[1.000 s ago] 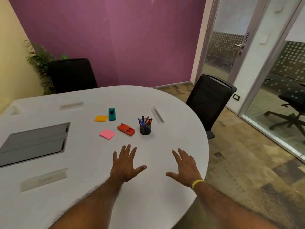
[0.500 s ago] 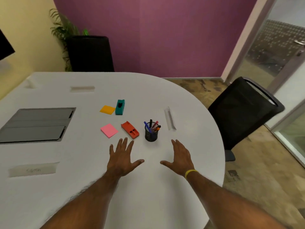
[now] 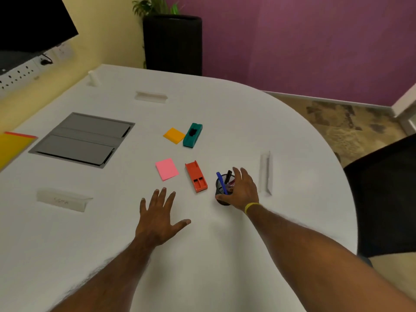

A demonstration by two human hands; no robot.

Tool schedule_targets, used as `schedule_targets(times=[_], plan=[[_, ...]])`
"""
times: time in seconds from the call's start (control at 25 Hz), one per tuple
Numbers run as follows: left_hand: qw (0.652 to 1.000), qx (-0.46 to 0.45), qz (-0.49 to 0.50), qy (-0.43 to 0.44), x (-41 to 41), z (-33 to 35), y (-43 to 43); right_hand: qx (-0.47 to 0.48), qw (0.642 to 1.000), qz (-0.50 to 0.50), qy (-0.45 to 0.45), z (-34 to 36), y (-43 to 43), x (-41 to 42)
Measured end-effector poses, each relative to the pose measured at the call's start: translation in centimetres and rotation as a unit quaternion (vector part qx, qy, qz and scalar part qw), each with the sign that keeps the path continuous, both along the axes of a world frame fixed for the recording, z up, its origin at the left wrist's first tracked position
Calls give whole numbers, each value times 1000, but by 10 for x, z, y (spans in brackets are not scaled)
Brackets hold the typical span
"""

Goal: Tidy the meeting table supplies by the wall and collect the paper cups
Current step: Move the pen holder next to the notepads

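- Folders (image 3: pixel 13 145), yellow with an orange edge, lie at the far left rim of the white tabletop (image 3: pixel 225 255).
- Grey cable hatch (image 3: pixel 83 139) sits flush in the tabletop, its flaps closed; a clear name stand (image 3: pixel 63 200) lies nearer the person.
- Left hand (image 3: pixel 157 218) rests flat on the tabletop, fingers spread, holding nothing, much as half a second ago.
- Pink sticky pad (image 3: pixel 167 169) and orange sticky pad (image 3: pixel 174 135) lie apart, the teal board eraser (image 3: pixel 192 135) just beside the orange pad.
- Red-orange eraser (image 3: pixel 196 176) lies between the pink pad and the pen cup.
- Black mesh pen cup (image 3: pixel 221 190) stands upright with a blue pen (image 3: pixel 221 182), a black marker (image 3: pixel 228 176) and other pens inside.
- Right hand (image 3: pixel 243 190), a yellow band (image 3: pixel 251 207) on its wrist, has moved forward since the earlier frame and now curls around the cup's right side, thumb at its base.
- Another clear name stand (image 3: pixel 265 174) lies just right of that hand.
- No paper cups can be made out.
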State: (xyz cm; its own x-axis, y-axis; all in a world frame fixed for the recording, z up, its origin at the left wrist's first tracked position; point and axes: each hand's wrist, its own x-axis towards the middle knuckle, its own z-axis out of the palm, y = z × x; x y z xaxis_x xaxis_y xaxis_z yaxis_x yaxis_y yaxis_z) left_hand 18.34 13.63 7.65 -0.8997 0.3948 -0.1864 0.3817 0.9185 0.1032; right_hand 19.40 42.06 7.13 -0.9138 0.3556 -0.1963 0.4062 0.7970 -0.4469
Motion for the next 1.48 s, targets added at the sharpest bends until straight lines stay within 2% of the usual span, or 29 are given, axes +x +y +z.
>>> schedule_targets(times=[0.24,0.68,0.88,1.2,1.48], plan=[[1000,-4,27,-2,8,-15,-2,21,994,58,-86,-14,7,-33],[997,30,66,26,37,0,-54,18,997,74,-27,3,-33,-6],[994,39,92,37,73,8,-130,36,994,100,-16,15,-112,26],[993,28,92,72,147,57,-327,15,993,114,0,49,-317,109],[990,25,90,108,151,98,-471,14,988,150,28,84,-467,126]])
